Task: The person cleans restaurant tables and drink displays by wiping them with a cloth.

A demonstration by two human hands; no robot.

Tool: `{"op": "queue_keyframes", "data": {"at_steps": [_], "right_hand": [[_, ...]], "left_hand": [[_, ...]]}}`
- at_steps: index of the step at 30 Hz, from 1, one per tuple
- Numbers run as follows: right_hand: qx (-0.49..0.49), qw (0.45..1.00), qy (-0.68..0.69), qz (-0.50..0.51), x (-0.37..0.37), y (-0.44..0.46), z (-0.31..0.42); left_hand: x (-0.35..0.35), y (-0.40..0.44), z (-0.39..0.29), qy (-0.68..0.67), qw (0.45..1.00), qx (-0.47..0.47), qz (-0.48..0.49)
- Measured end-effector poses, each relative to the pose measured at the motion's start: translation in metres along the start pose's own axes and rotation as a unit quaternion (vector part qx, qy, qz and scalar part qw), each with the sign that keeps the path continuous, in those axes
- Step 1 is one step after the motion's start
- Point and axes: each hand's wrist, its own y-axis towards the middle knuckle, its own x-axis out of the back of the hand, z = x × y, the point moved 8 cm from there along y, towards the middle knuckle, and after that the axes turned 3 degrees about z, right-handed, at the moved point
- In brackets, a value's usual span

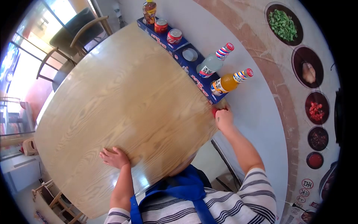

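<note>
My left hand [115, 157] lies flat on the wooden table [123, 97], its fingers spread and holding nothing. At the table's right edge, by the wall, my right hand [224, 118] is closed. A small red thing [214, 111] shows beside its fingers, partly covered; its kind cannot be made out. Just beyond this hand is the near end of a long blue display box [197, 83]. On the box stand a bottle of orange drink [226, 84], a bottle of pale clear drink [215, 63], two red cans [174, 36] and a yellow-capped bottle [150, 12].
A wall [257, 100] with printed pictures of food bowls runs along the right side of the table. Wooden chairs [59, 69] stand beyond the table at the far left. More chair frames [56, 201] are at the lower left.
</note>
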Motion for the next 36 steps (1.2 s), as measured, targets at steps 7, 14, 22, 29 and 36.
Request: {"op": "queue_keyframes", "data": {"at_steps": [7,14,22,29,36], "right_hand": [[0.190,0.854,0.125,-0.469,0.210,0.010,0.071],[0.010,0.899,0.164,-0.406,0.223,0.187,0.082],[0.236,0.941,0.106,-0.218,0.190,0.137,0.144],[0.000,0.930,-0.046,-0.364,0.238,0.160,0.071],[-0.056,0.951,-0.001,-0.304,0.199,0.152,0.086]], "left_hand": [[-0.004,-0.001,0.001,-0.002,1.000,-0.001,-0.014],[-0.002,-0.002,0.000,-0.004,1.000,0.009,0.015],[0.000,0.000,-0.003,-0.033,0.999,0.002,0.008],[-0.002,-0.004,0.001,-0.008,1.000,-0.006,0.009],[-0.003,-0.004,0.000,-0.006,1.000,-0.002,0.010]]}}
